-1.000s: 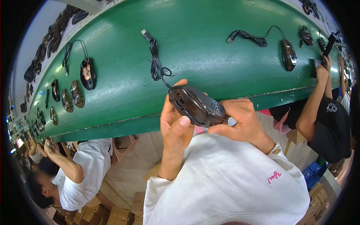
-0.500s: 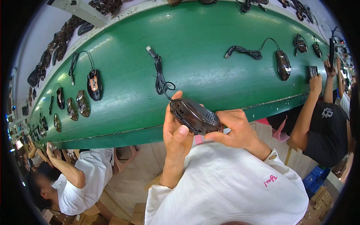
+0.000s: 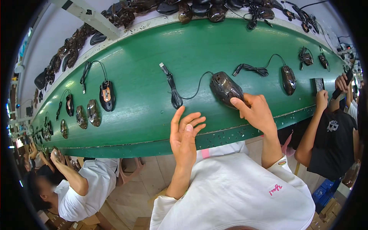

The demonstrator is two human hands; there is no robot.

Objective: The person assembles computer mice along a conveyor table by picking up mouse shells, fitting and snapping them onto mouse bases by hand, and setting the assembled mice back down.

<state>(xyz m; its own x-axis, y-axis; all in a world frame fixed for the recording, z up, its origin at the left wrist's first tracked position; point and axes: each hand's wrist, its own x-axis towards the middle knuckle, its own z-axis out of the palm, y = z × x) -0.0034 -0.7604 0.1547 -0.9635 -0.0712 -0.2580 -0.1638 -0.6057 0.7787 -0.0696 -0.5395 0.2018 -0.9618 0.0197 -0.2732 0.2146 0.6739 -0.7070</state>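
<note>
My right hand (image 3: 256, 111) grips the near end of a dark glossy computer mouse (image 3: 225, 87), thumb on its top and fingers along the far side. The mouse is at the green belt's surface, its cord running left to a tied black cable bundle (image 3: 174, 92) that ends in a USB plug (image 3: 162, 66). My left hand (image 3: 185, 134) hovers over the belt's near edge, palm turned up and fingers spread, holding nothing. It is just below the cable bundle and apart from it.
A green conveyor belt (image 3: 142, 115) spans the view. An opened mouse (image 3: 107, 96) with its inside showing and mouse shells (image 3: 93, 113) lie to the left; another corded mouse (image 3: 289, 79) lies to the right. Dark mouse parts line the far ledge (image 3: 153, 23). Co-workers sit on both sides.
The mouse, held in both hands before, has moved away and to the right onto the belt in my right hand. My left hand has let go and its fingers have spread.
</note>
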